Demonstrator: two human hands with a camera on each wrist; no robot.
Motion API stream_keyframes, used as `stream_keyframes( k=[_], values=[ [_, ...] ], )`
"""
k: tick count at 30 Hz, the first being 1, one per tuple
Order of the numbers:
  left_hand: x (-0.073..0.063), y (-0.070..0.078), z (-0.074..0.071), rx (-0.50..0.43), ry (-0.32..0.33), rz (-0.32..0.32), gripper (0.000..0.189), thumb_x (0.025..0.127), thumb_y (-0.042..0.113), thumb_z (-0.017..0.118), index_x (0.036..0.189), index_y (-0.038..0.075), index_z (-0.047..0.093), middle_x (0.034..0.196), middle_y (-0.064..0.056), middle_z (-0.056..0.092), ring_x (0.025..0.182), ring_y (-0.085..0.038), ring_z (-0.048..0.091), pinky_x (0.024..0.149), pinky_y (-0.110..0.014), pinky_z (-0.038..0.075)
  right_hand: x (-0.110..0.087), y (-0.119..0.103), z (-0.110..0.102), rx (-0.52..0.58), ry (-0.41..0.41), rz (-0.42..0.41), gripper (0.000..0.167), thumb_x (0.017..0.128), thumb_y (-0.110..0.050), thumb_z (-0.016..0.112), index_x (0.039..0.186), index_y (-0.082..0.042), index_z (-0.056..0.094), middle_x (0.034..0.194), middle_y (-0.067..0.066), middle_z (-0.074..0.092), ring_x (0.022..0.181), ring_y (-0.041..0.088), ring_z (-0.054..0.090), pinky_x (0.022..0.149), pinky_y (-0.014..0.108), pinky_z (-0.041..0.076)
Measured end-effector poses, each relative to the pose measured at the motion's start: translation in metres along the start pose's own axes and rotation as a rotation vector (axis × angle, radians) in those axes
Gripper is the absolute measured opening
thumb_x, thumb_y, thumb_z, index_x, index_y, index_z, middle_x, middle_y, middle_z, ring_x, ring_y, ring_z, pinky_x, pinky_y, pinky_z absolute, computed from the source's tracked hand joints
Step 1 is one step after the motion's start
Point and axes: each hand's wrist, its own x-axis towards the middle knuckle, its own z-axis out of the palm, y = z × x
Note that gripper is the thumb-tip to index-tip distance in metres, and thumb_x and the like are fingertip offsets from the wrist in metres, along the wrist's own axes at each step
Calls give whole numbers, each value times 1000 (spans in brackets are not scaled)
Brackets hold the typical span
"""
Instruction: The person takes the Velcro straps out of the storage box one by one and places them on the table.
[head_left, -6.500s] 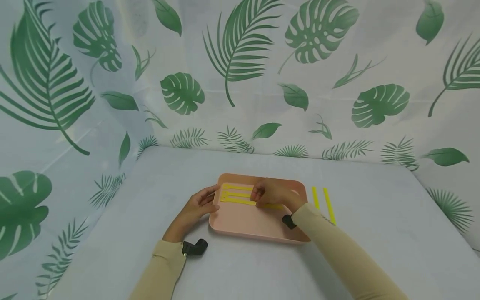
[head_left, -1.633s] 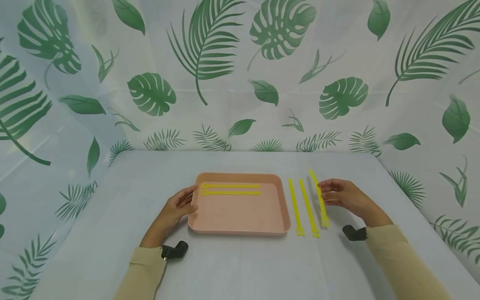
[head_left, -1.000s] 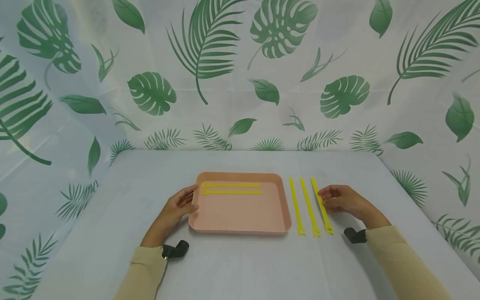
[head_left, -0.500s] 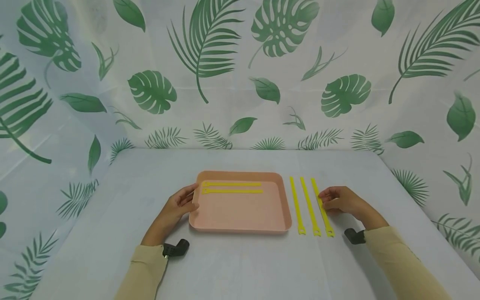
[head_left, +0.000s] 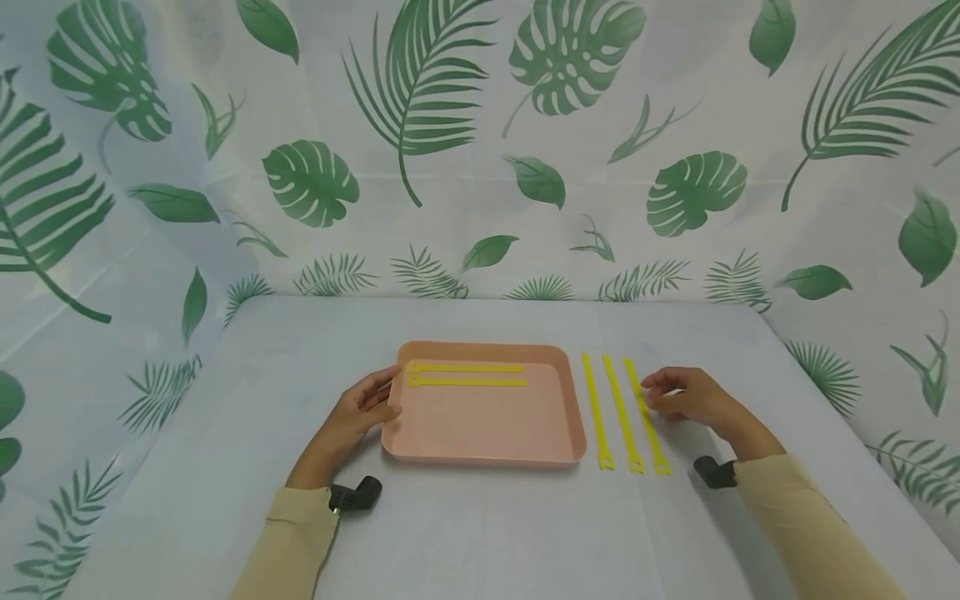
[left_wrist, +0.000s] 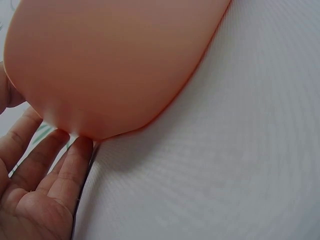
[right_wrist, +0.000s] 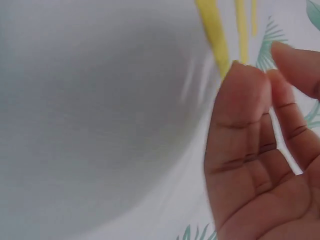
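Observation:
My left hand (head_left: 358,417) grips the left end of a pink rectangular tray (head_left: 480,433), thumb at the rim and fingertips against its outer wall (left_wrist: 100,100). Inside the tray, two flat yellow cable straps (head_left: 468,382) lie parallel along the far side, slotted heads to the left. On the table to the right, several more straps lie side by side, heads toward me: a near one (head_left: 593,400), a middle one (head_left: 618,400) and an outer one (head_left: 657,446). Beside the outer strap hovers my right hand (head_left: 693,400), fingers loosely bent, thumb and fingertips apart with nothing between them (right_wrist: 250,135).
A white cloth covers the table (head_left: 480,533). Behind it and at the sides hangs a white curtain (head_left: 450,208) with green leaf prints. Black cameras sit on both wrists, the left one (head_left: 357,494) near the tray's front left corner.
Earlier the right hand was at a third strap in the tray; later it laid a strap down at the outer right of the row and has now let it go. The left hand stays on the tray.

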Motion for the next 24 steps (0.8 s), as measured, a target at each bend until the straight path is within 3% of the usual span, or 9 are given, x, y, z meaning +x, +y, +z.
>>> stream_keyframes(
  k=[10,19,24],
  values=[
    [1,1,0,-5,16,-16,76,98,-1,68,166,-3,34,172,-25,34,159,-40,34,109,-16,48,1,-15,4,55,12,-199,40,101,-3,73,134,14,61,115,17,69,93,14,67,73,28,62],
    [3,-2,-1,-8,10,-10,76,98,0,69,166,-2,35,171,-25,36,158,-40,35,110,-17,48,6,-35,11,71,5,-244,39,102,-5,73,134,13,61,119,20,68,95,18,68,75,27,63],
    [3,-3,-2,-7,7,-5,76,98,1,70,166,-1,36,170,-25,37,158,-40,36,111,-18,47,8,-47,13,85,-22,-318,37,101,-2,72,133,15,61,120,24,68,98,18,70,77,27,64]
  ],
)
